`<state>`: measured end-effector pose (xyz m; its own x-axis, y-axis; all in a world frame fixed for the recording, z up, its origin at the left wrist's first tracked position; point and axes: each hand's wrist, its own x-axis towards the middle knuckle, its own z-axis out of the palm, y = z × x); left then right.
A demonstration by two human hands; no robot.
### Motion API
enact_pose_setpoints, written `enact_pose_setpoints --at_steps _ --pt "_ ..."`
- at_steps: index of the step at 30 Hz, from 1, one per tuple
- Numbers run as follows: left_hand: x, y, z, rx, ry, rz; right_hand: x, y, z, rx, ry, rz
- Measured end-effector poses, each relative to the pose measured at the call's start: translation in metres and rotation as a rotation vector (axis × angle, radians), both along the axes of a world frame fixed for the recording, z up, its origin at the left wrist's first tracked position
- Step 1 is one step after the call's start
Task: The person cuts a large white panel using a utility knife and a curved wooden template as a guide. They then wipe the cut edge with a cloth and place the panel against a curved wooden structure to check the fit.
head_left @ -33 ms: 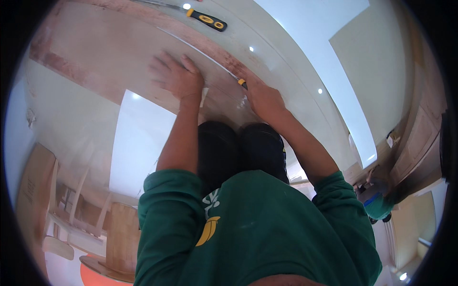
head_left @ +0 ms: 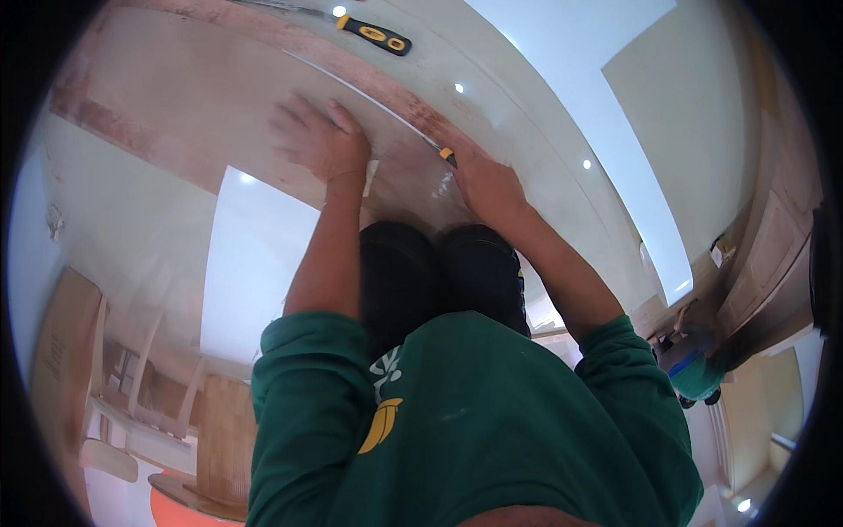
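Observation:
In my right hand is the black and yellow handle of a long thin-bladed tool, my fingers wrapped round it. Its pale, narrow blade runs along the reddish-brown strip, pointing to the upper left. My left hand is spread on the smooth, dusty brown surface, its fingers apart and slightly blurred, with nothing in it. Farther off lies a second tool with a black and yellow handle; its metal part reaches toward the top edge. Whether either blade is flat or seen edge-on, I cannot tell.
My knees are just behind my hands. Bright light reflections lie across the glossy surface. At lower left are a cardboard box and wooden furniture. Another person in a green top is at the far right, near wooden cabinets.

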<state>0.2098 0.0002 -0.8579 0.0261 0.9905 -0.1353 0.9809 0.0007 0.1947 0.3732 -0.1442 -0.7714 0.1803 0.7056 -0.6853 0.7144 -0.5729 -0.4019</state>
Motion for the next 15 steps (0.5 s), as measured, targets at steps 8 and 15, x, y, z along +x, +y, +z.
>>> enact_pose_setpoints --at_steps 8,15 --pt "0.003 0.001 0.002 0.001 -0.008 -0.007 0.013 -0.076 0.006 -0.119 -0.036 -0.016" --pt "0.003 0.001 0.008 -0.014 -0.044 0.014 0.025 -0.085 0.025 -0.194 -0.028 0.043"
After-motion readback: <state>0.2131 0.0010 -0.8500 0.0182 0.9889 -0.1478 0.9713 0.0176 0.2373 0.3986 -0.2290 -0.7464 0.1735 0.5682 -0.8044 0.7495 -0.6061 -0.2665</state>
